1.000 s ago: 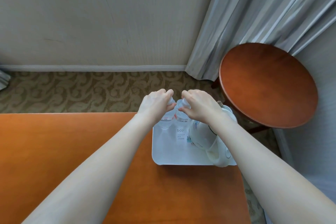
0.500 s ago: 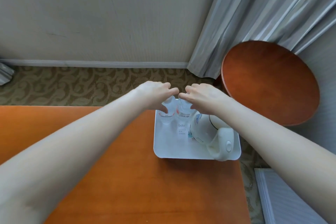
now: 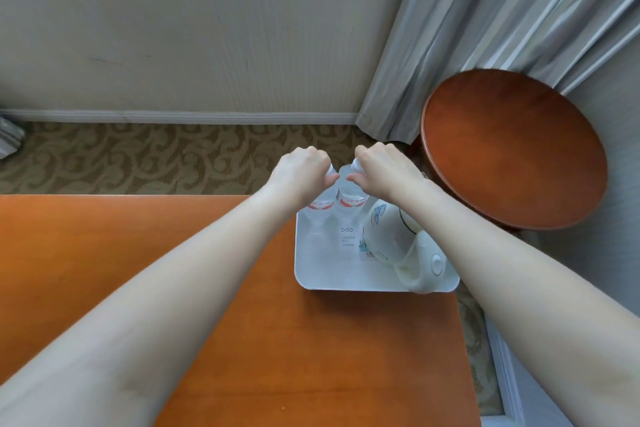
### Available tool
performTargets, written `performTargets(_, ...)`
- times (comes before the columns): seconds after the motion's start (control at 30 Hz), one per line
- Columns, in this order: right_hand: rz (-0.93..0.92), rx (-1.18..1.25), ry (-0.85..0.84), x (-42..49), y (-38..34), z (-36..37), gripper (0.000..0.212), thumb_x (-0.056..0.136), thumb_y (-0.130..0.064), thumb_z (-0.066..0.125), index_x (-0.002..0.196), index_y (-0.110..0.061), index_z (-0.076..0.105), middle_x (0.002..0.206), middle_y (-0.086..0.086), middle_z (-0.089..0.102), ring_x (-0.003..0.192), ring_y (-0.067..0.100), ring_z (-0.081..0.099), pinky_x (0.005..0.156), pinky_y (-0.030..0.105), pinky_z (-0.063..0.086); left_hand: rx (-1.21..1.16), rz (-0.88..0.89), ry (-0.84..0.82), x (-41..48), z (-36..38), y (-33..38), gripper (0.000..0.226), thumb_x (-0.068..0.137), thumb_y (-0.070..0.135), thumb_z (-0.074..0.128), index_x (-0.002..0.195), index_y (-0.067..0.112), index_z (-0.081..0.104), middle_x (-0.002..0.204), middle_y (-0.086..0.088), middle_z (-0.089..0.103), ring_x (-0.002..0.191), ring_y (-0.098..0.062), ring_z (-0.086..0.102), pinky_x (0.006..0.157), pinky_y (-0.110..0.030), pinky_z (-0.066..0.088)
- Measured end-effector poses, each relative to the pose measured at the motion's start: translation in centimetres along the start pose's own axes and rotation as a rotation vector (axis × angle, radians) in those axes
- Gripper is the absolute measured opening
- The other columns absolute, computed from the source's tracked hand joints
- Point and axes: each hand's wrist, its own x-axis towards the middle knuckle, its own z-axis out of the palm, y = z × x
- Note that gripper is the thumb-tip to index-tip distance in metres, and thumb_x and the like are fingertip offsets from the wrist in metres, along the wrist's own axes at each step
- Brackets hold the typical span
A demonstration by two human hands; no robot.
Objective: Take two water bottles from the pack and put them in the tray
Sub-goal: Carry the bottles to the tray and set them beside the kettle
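Nearest, the orange wooden desk fills the lower frame, and both bare forearms reach across it toward the white plastic tray sitting at its right edge, at about 3 o'clock from the desk's middle. Within the tray, a white electric kettle takes the 3 o'clock side, handle toward the viewer. At the tray's 11 o'clock corner stand two clear water bottles, upright and touching: the left bottle under the left hand, the right bottle under the right hand. Each hand has its fingers curled closed round the cap and neck of its bottle. Both bottles appear seated on the tray floor, so the placing looks nearly finished; no pack is in view. Full bottles like these will likely be fairly heavy, with thin walls that dent under squeeze and a smooth film label, so the stiff cap and neck ring are the safer hold. Beyond lie patterned carpet, a round wooden side table at 2 o'clock, and a grey curtain.
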Motion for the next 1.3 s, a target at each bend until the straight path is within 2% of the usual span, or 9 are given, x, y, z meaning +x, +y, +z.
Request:
performTargets(0.2,0.092,0.061,0.040,-0.3,-0.3,0.4,0.032,0.089,-0.035,0.060,0.091,-0.004,0.053,0.095,0.018,0.063,0.090,0.037,0.059,0.061,0.035,0.033,-0.091,-0.090,0.057,-0.1,0.6,0.5,0.036,0.093,0.035,0.052,0.088,-0.001,0.058,0.087,-0.016,0.058,0.086,-0.036,0.059,0.060,-0.035,0.034)
performTargets(0.27,0.102,0.073,0.038,-0.5,-0.3,0.4,0.030,0.089,-0.035,0.061,0.087,-0.006,0.051,0.093,0.018,0.063,0.089,0.036,0.059,0.060,0.035,0.033,-0.100,-0.098,0.058,-0.1,0.7,0.6,0.036,0.093,0.035,0.052,0.090,-0.001,0.059,0.092,-0.018,0.060,0.087,-0.036,0.058,0.061,-0.035,0.033)
performTargets(0.63,0.094,0.041,0.045,-1.2,-0.6,0.8,0.033,0.089,-0.034,0.060,0.102,-0.004,0.053,0.096,0.017,0.064,0.090,0.035,0.060,0.062,0.037,0.040,-0.102,-0.099,0.028,-0.4,0.4,0.5,0.039,0.091,0.038,0.055,0.099,0.000,0.058,0.101,-0.019,0.062,0.092,-0.035,0.058,0.063,-0.035,0.035)
performTargets(0.8,0.114,0.069,0.017,-1.3,-0.7,0.9,0.038,0.090,-0.036,0.058,0.111,-0.006,0.049,0.105,0.016,0.062,0.095,0.035,0.059,0.069,0.039,0.045,-0.088,-0.114,0.010,-0.5,0.5,0.5,0.045,0.091,0.045,0.052,0.105,0.002,0.055,0.102,-0.015,0.062,0.092,-0.031,0.058,0.063,-0.034,0.037)
performTargets(0.9,0.133,0.082,-0.025,-1.2,-0.8,0.8,0.042,0.090,-0.038,0.057,0.117,-0.007,0.046,0.111,0.016,0.060,0.099,0.035,0.058,0.075,0.041,0.048,-0.127,-0.111,-0.029,-0.7,0.4,0.2,0.047,0.091,0.049,0.049,0.105,0.004,0.054,0.098,-0.012,0.060,0.085,-0.027,0.054,0.062,-0.033,0.036)
performTargets(1.0,0.165,0.118,-0.067,-1.3,-0.9,0.5,0.049,0.089,-0.037,0.058,0.126,-0.010,0.042,0.119,0.015,0.057,0.104,0.033,0.057,0.080,0.041,0.049,-0.219,-0.110,-0.051,-1.0,0.0,-0.4,0.044,0.091,0.050,0.048,0.097,0.006,0.050,0.094,-0.008,0.056,0.078,-0.021,0.047,0.060,-0.031,0.035)
performTargets(1.07,0.195,0.172,-0.076,-1.6,-1.1,0.4,0.057,0.089,-0.036,0.060,0.134,-0.012,0.035,0.125,0.016,0.055,0.109,0.034,0.055,0.085,0.041,0.048,-0.287,-0.114,-0.079,-1.3,-0.2,-0.7,0.047,0.091,0.050,0.048,0.106,0.005,0.052,0.100,-0.009,0.060,0.084,-0.024,0.053,0.065,-0.035,0.044)
performTargets(1.13,0.239,0.221,-0.081,-2.1,-1.3,0.1,0.061,0.089,-0.038,0.058,0.138,-0.014,0.030,0.130,0.016,0.053,0.113,0.033,0.054,0.087,0.042,0.048,-0.344,-0.111,-0.093,-1.8,-0.6,-1.0,0.047,0.091,0.048,0.048,0.117,0.008,0.051,0.108,-0.010,0.060,0.093,-0.027,0.056,0.075,-0.040,0.050)
performTargets(1.3,0.318,0.217,-0.014,-3.8,-1.3,-1.2,0.054,0.096,-0.044,0.041,0.138,-0.010,0.036,0.139,0.015,0.049,0.124,0.033,0.047,0.100,0.046,0.042,-0.311,-0.108,0.032,-3.3,-2.2,-1.8,0.047,0.095,0.045,0.043,0.124,0.010,0.053,0.123,-0.007,0.054,0.106,-0.028,0.054,0.088,-0.039,0.044)
